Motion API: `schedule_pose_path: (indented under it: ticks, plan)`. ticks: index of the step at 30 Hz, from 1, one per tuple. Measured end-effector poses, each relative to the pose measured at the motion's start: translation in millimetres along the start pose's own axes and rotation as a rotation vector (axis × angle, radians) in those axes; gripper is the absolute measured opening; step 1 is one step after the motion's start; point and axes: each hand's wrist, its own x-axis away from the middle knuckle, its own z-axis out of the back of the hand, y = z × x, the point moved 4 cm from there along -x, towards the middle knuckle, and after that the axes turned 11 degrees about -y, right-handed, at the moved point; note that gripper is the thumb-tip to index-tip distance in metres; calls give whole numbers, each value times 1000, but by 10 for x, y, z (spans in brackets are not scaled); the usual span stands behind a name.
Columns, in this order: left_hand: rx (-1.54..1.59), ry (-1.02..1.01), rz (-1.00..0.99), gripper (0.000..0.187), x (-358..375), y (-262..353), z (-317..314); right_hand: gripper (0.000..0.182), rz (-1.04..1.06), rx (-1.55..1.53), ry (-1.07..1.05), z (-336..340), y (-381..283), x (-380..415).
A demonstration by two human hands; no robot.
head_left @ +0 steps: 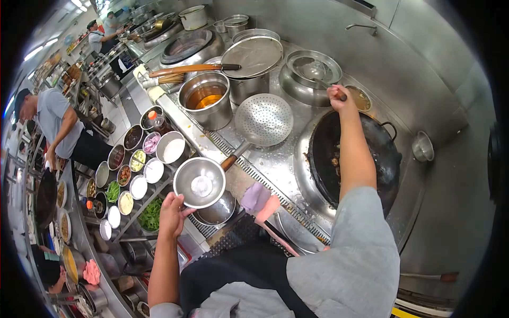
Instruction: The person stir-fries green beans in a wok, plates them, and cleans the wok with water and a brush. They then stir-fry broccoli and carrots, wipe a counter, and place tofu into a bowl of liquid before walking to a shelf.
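Observation:
My left hand (pixel 174 213) grips the rim of a steel bowl (pixel 183 183) with a small heap of white powder (pixel 202 186) at its bottom. My right hand (pixel 342 98) is stretched out over the stove, closed around the handle of a ladle (pixel 314 70). The ladle's cup is down in a round steel pot (pixel 297 87) at the back. Beneath my right forearm sits a black wok (pixel 379 169) with some browned pieces of food (pixel 335 161) in it, partly hidden by the arm.
A perforated strainer (pixel 264 117) lies between the bowl and wok. Behind it stand a pot of amber oil (pixel 205 98) and a pot topped by a mesh sieve (pixel 253 55). Ingredient tubs (pixel 139 186) fill the left counter. A co-worker (pixel 55 119) stands beyond it.

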Motion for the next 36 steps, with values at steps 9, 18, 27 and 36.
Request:
schedule_pose_path:
  ticks: [9, 18, 27, 36]
  plan:
    - [5, -106, -17, 8, -331, -7, -3, 15, -44, 23, -32, -439, -133, 1873]
    - [31, -258, -12, 13, -729, -200, -136, 37, 33, 714, 188, -791, -180, 3965]
    - [42, -125, -21, 12, -511, -381, 365, 60, 126, 1666, 476, -1030, -191, 3694]
    - [-14, 241, -92, 7, 516, -430, 1227, 21, 106, 1703, 386, -652, -130, 1238]
